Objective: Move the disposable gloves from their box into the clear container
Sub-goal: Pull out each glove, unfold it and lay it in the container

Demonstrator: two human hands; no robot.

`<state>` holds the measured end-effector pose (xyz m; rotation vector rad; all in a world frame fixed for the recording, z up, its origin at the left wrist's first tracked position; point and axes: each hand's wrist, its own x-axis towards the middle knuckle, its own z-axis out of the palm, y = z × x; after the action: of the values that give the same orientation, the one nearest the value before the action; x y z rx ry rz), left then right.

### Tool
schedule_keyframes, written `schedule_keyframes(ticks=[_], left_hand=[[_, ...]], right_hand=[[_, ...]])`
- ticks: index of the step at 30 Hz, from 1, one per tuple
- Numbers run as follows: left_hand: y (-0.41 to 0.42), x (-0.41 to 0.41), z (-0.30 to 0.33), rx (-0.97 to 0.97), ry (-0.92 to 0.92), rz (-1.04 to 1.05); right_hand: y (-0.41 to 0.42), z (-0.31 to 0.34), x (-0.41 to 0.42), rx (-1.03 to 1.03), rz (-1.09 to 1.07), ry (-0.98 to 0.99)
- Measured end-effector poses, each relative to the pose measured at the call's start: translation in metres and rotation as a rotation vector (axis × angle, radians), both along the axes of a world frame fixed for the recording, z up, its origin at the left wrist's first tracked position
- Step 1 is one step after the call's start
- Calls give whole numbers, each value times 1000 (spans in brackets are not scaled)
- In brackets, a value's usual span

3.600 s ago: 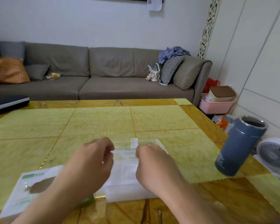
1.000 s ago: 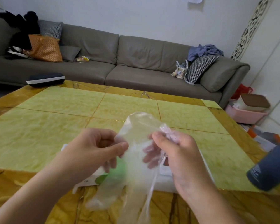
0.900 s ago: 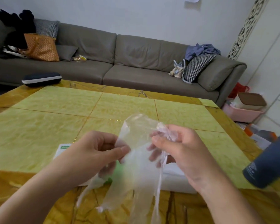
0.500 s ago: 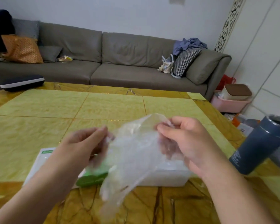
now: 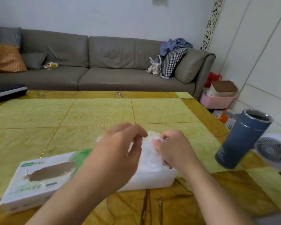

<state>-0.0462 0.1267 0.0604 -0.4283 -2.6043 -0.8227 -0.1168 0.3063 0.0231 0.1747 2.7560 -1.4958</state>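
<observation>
A white and green glove box [image 5: 37, 179] with a torn oval opening lies at the near left of the table. To its right stands the clear container [image 5: 152, 179], holding thin transparent gloves [image 5: 148, 153]. My left hand [image 5: 118, 153] and my right hand [image 5: 172, 148] are over the container's top. Both pinch the crumpled clear glove plastic with curled fingers, at the container's far end. Most of the container's rim is hidden behind my hands.
A dark blue open tumbler [image 5: 242, 138] stands at the table's right edge. A white fan [image 5: 272, 151] sits on the floor beyond it. A grey sofa [image 5: 104, 65] runs behind the yellow-green table [image 5: 96, 114]. A dark case [image 5: 6, 91] lies at the table's far left.
Half a second ago both hands held a loose clear glove up in the air. They have lowered it onto the container's contents and now pinch it there.
</observation>
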Motion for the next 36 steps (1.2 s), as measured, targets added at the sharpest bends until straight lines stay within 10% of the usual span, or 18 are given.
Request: schedule_keyframes(ticks=[9, 26, 36], left_hand=[[9, -41, -44, -342, -537, 81], [18, -66, -44, -567, -574, 47], [5, -69, -38, -570, -652, -84]], right_hand=[[9, -15, -10, 446, -43, 157], [-4, 14, 12, 653, 225, 259], [-7, 4, 3, 778, 492, -133]])
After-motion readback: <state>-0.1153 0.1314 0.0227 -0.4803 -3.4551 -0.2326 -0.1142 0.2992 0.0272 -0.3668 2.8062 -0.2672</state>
